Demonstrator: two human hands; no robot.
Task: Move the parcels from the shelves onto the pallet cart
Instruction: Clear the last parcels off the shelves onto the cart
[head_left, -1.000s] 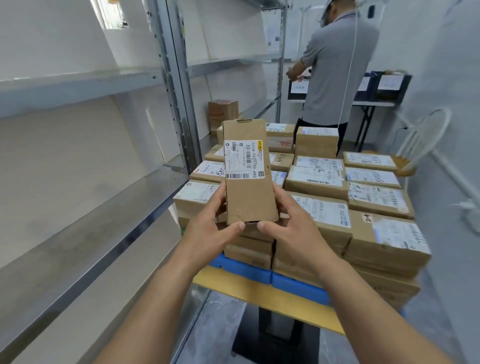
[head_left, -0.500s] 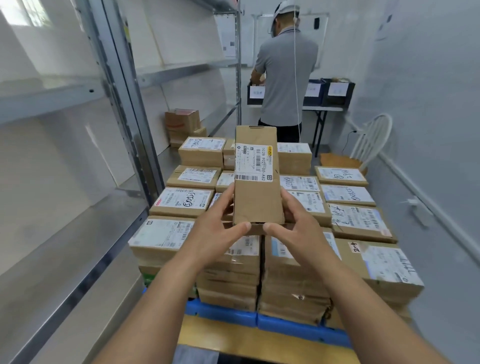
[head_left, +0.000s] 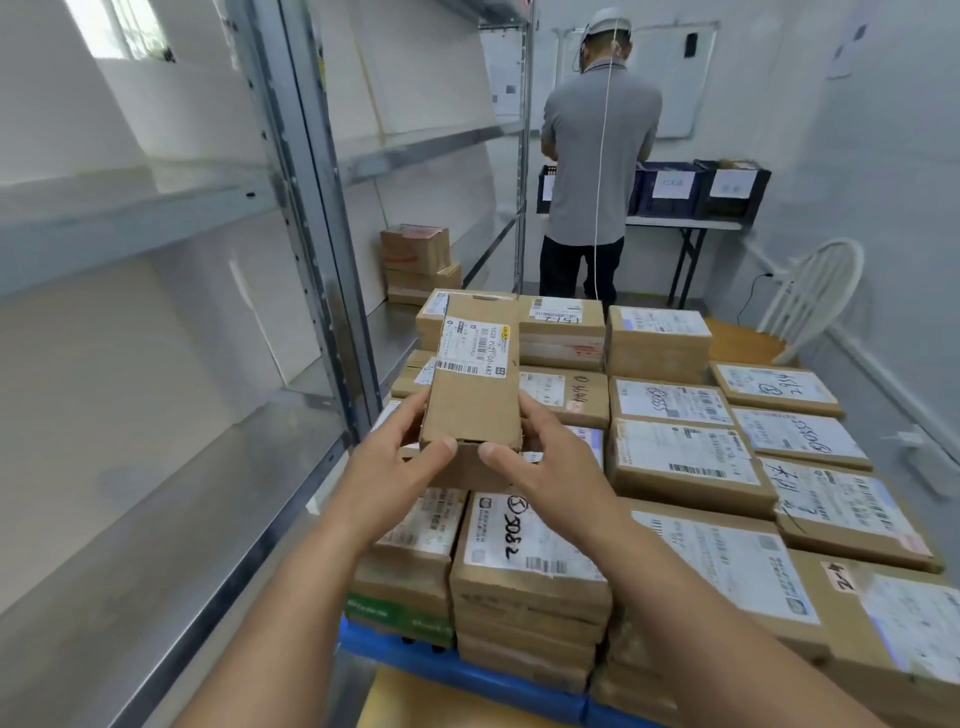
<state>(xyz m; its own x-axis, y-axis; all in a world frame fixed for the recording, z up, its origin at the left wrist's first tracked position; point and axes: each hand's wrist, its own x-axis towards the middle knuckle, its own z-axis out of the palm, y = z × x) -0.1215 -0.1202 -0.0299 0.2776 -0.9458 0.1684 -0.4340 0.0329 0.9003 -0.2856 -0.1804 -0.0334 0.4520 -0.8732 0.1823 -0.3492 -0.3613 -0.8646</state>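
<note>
You tipped the narrow parcel from upright to leaning forward, low over the left-side stacks on the pallet cart. Left hand and right hand both gripped its near end, thumbs on the edge. Contact with the stack unclear; placement looked imminent.

Stacked parcels filled the pallet cart. Left of the stack the shelf upright stood close, with open shelf boards beyond it. Behind the stack a person blocked the aisle.
</note>
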